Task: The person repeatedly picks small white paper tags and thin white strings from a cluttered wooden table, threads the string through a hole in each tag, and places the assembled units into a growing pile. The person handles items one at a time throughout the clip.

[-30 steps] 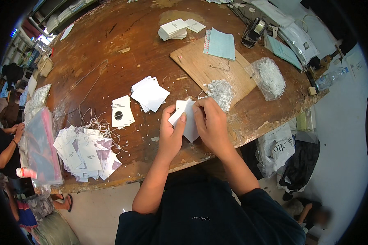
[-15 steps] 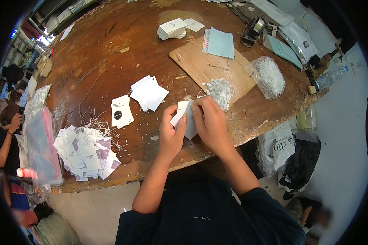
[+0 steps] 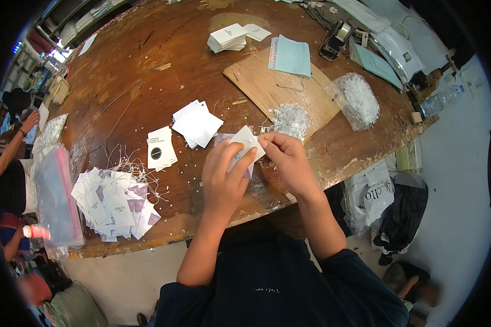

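My left hand [image 3: 223,177] and my right hand [image 3: 288,162] together hold a small white paper tag [image 3: 246,143] above the near edge of the wooden table [image 3: 147,71]. The left fingers pinch its lower side, the right fingertips meet its right corner. A small heap of white strings [image 3: 290,119] lies just beyond my right hand. A loose stack of white tags [image 3: 198,123] sits beyond my left hand, and a tag with a black dot [image 3: 160,148] lies left of it. A large pile of strung tags [image 3: 114,200] covers the table's near left.
A plywood board [image 3: 278,90] holds a pale blue sheet [image 3: 292,55]. A clear bag of white strings [image 3: 357,101] lies to the right, a tape dispenser [image 3: 335,38] beyond. A clear plastic bag [image 3: 54,196] is at the left edge. Another person's arm [image 3: 16,139] shows far left. Bags [image 3: 387,201] sit on the floor.
Both hands stay on the tag in nearly the same spot; the fingers have shifted slightly. The person at the far left has moved an arm.
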A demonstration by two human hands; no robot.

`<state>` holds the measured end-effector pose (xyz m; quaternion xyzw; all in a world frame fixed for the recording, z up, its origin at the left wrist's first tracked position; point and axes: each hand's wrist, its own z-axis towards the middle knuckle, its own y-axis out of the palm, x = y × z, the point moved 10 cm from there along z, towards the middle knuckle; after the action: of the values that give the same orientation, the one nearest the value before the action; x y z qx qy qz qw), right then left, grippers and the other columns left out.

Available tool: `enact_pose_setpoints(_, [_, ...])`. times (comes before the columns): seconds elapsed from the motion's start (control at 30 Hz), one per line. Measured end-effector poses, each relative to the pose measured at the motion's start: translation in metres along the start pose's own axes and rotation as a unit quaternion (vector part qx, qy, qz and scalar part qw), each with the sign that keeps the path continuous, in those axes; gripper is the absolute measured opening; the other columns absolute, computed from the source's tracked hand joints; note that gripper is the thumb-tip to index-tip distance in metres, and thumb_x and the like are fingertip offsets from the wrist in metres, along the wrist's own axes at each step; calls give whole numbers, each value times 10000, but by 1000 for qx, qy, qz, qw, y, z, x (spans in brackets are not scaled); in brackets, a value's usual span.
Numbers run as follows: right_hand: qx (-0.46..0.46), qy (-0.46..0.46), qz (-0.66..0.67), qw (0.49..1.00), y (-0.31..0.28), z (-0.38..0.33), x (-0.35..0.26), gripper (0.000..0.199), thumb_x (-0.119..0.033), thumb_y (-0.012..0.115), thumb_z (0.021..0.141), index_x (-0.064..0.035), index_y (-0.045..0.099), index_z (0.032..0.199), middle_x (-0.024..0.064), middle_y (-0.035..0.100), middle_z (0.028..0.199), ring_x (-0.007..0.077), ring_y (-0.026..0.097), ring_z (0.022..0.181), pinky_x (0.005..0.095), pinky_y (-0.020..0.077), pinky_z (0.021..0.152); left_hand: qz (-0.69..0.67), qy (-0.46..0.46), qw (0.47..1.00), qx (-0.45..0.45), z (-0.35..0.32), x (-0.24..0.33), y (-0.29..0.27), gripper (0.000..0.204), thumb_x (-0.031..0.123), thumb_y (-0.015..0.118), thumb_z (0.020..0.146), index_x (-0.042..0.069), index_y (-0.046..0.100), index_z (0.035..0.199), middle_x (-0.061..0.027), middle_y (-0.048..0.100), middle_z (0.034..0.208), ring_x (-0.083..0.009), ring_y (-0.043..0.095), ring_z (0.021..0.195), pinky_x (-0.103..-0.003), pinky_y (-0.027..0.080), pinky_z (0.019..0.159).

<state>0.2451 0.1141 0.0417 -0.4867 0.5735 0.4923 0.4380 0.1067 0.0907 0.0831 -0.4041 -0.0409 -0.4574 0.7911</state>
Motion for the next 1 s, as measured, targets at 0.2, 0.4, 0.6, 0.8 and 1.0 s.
enact_pose_setpoints(0.2, [-79,43,-5,996,20,3,15,233,-173,711,946,-43,638,766,-14,589,690,36,461,657,220,380,581,139,102,985,6,-17,32,-32,274,138,795,752,215,781,1015,-26,661,1097,-324,641,1116,-467,524,881])
enact_pose_setpoints(0.4, [118,-134,-217,960,-26,26,-22,293,-207,709,945,27,645,781,76,629,677,133,549,607,308,446,573,296,-8,955,-3,-59,-29,-101,288,128,754,827,207,782,1102,-59,657,1174,-335,626,1156,-484,495,911])
enact_pose_setpoints(0.6, [47,-235,-362,901,23,39,-18,218,-206,741,891,2,687,933,167,674,891,329,647,817,412,516,736,497,-288,818,-33,-101,-121,-187,378,206,687,927,144,675,1300,-138,568,1377,-351,545,1271,-509,425,1036])
enact_pose_setpoints(0.8, [59,-303,-495,812,90,49,-8,466,-319,802,824,-34,657,1162,202,592,1238,380,595,1069,474,503,882,320,-239,917,-2,-51,-126,-131,513,407,716,914,59,654,1286,-214,540,1424,-411,528,1298,-506,447,1063])
enact_pose_setpoints(1.0, [49,-236,-572,784,117,68,14,610,-450,808,767,-108,635,1242,228,539,1293,372,547,1144,504,456,868,295,-349,879,-137,-11,-171,-63,648,408,741,882,-15,584,1347,-263,593,1333,-439,585,1192,-484,525,967])
